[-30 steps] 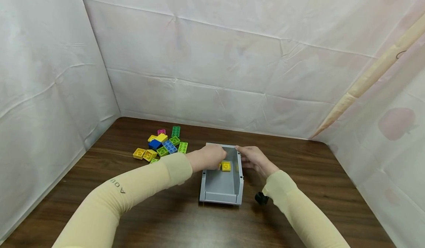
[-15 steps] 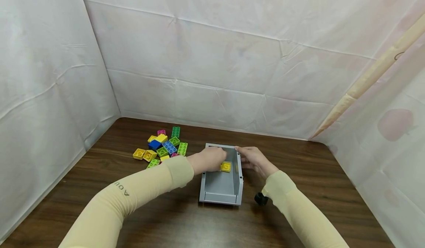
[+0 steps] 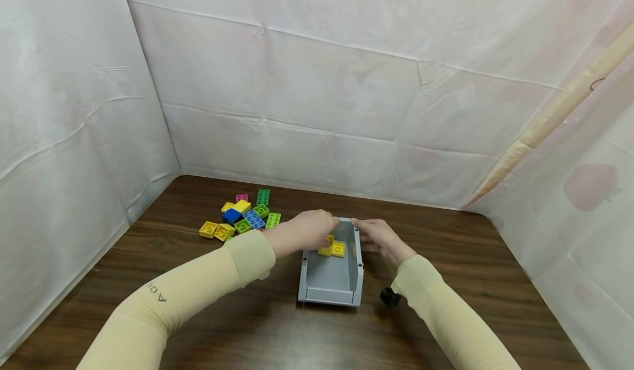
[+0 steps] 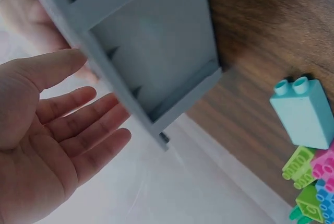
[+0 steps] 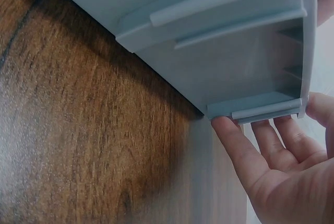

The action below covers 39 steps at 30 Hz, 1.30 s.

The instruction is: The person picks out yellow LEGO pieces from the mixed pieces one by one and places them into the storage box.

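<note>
In the head view a grey plastic box (image 3: 329, 297) stands on the table. Over its left wall reaches my left hand (image 3: 309, 229); in the left wrist view its fingers are loosely extended, the thumb tip right at the rim. Below that hand is a yellow toy brick (image 3: 324, 251), and beside it another yellow brick (image 3: 338, 249) lies on the box floor. My right hand (image 3: 381, 238) holds the far right part of the box, thumb at the rim and fingers along the outer wall, as the right wrist view shows.
A loose pile of toy bricks, including a blue brick (image 3: 231, 216) and a dark green one (image 3: 263, 196), lies left of the box. A light blue brick (image 4: 302, 112) stands upright in the left wrist view. A small black object (image 3: 390, 297) sits near the right sleeve.
My left hand has shifted slightly left and away from the box floor, bringing a second yellow brick into view. The right hand and box have stayed in place.
</note>
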{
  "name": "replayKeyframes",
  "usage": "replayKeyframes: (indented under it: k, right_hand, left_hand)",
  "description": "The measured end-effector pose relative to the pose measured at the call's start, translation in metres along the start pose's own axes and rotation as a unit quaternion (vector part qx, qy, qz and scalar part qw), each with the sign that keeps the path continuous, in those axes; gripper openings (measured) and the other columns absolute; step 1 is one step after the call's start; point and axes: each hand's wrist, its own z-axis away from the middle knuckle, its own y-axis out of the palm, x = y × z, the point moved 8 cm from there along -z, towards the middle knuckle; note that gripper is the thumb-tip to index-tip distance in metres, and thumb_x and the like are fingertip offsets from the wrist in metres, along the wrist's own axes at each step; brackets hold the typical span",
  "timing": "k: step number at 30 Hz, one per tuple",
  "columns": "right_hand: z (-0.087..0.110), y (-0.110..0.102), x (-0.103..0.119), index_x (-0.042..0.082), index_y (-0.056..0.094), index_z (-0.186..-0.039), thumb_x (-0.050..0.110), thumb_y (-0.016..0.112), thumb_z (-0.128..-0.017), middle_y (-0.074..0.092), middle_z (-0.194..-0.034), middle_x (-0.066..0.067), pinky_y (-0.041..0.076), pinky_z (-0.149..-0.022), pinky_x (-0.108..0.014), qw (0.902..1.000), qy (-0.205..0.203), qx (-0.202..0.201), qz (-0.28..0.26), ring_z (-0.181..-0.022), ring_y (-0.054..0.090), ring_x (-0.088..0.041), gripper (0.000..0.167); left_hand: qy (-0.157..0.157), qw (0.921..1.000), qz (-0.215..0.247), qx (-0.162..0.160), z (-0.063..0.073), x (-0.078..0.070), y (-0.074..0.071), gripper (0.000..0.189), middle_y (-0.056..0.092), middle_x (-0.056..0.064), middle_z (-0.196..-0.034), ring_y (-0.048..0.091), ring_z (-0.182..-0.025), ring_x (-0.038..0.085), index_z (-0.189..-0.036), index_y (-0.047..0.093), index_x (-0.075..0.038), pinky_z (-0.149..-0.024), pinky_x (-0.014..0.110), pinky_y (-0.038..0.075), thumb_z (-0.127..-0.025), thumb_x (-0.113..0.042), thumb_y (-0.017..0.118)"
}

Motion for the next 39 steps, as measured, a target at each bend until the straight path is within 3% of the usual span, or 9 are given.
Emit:
replayKeyframes:
  k: [4, 10, 25, 30, 39]
  right_hand:
    - [-0.001, 0.000, 0.000, -0.001, 0.061, -0.119, 0.037, 0.059, -0.092, 0.065, -0.115, -0.016, 0.055, -0.082, -0.041, 1.0000, 0.000, -0.001, 0.007, -0.097, 0.066, -0.023, 0.047]
    - [-0.002, -0.002, -0.002, 0.000, 0.060, -0.120, 0.040, 0.060, -0.091, 0.065, -0.113, -0.015, 0.054, -0.083, -0.040, 0.9999, 0.002, -0.005, 0.009, -0.097, 0.065, -0.023, 0.050]
    - [-0.002, -0.003, -0.004, 0.000, 0.059, -0.121, 0.040, 0.060, -0.091, 0.062, -0.117, -0.014, 0.054, -0.083, -0.040, 0.9999, 0.003, -0.008, 0.013, -0.095, 0.064, -0.021, 0.049]
    - [-0.002, -0.004, -0.004, 0.001, 0.062, -0.118, 0.040, 0.060, -0.091, 0.063, -0.115, -0.013, 0.054, -0.084, -0.040, 0.9999, 0.000, -0.006, 0.012, -0.096, 0.064, -0.023, 0.047]
    - [-0.001, -0.002, -0.003, 0.001, 0.061, -0.119, 0.038, 0.060, -0.091, 0.064, -0.115, -0.014, 0.054, -0.084, -0.040, 0.9999, 0.001, -0.007, 0.007, -0.097, 0.065, -0.023, 0.047]
  left_hand:
    - [-0.011, 0.9997, 0.011, -0.018, 0.014, 0.003, -0.014, 0.049, 0.064, 0.005, -0.115, 0.061, -0.101, 0.017, -0.125, 0.059, -0.008, -0.085, 0.032, 0.053, -0.083, -0.028, 0.073]
    - [-0.013, 0.9974, 0.005, -0.070, 0.034, 0.013, -0.028, 0.046, 0.064, 0.004, -0.114, 0.060, -0.100, 0.018, -0.122, 0.060, -0.010, -0.084, 0.032, 0.052, -0.084, -0.031, 0.072]
    - [-0.010, 0.9861, -0.019, -0.165, 0.088, 0.047, -0.030, 0.047, 0.063, 0.006, -0.118, 0.057, -0.110, 0.023, -0.121, 0.061, -0.009, -0.092, 0.039, 0.049, -0.083, -0.033, 0.072]
    - [-0.031, 0.9850, -0.013, -0.169, 0.104, 0.063, -0.025, 0.047, 0.063, 0.008, -0.118, 0.057, -0.111, 0.025, -0.120, 0.061, -0.009, -0.093, 0.041, 0.049, -0.081, -0.028, 0.075]
    - [-0.087, 0.9849, 0.014, -0.149, 0.131, 0.095, -0.010, 0.053, 0.059, 0.014, -0.124, 0.053, -0.118, 0.031, -0.126, 0.057, -0.005, -0.097, 0.051, 0.044, -0.081, -0.025, 0.075]
